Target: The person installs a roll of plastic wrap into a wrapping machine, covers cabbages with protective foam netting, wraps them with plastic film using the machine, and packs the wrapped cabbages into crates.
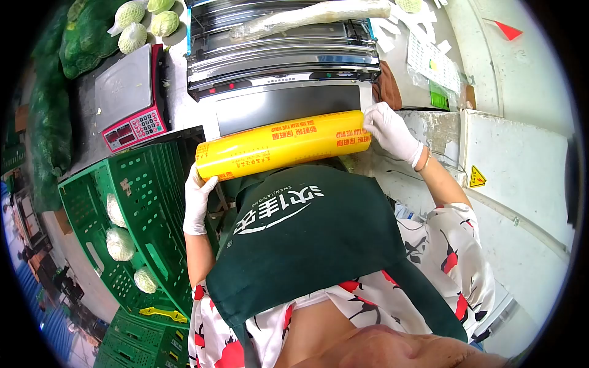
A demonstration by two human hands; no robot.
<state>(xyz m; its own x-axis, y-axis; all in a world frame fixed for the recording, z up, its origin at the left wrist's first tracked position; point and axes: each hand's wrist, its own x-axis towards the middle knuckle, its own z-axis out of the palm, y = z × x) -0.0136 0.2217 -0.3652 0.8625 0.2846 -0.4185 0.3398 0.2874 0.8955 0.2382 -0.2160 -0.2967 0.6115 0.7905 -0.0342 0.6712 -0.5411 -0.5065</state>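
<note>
Produce-packing workspace: film-wrapping machine (pixel 282 64) on counter (pixel 177 110), digital scale (pixel 126 92) left, wrapped vegetables (pixel 120 244) in green crate (pixel 169 190).

The wrap roll (pixel 282 145) lies crosswise between the apron (pixel 307 236) and the wrapping machine (pixel 285 70). The left hand (pixel 197 199) is at its left end, the right hand (pixel 392 130) at its right end. A second roll (pixel 313 18) lies across the machine's far section. On the worktable (pixel 176 98), the scale (pixel 132 98) is left of the machine; netted vegetables (pixel 132 38) are behind the scale. A cloth (pixel 388 86) is beside the machine's right side. Left of the operator is a crate (pixel 165 202) containing wrapped heads (pixel 120 244); a lower crate (pixel 132 343) adjoins its near end.
</note>
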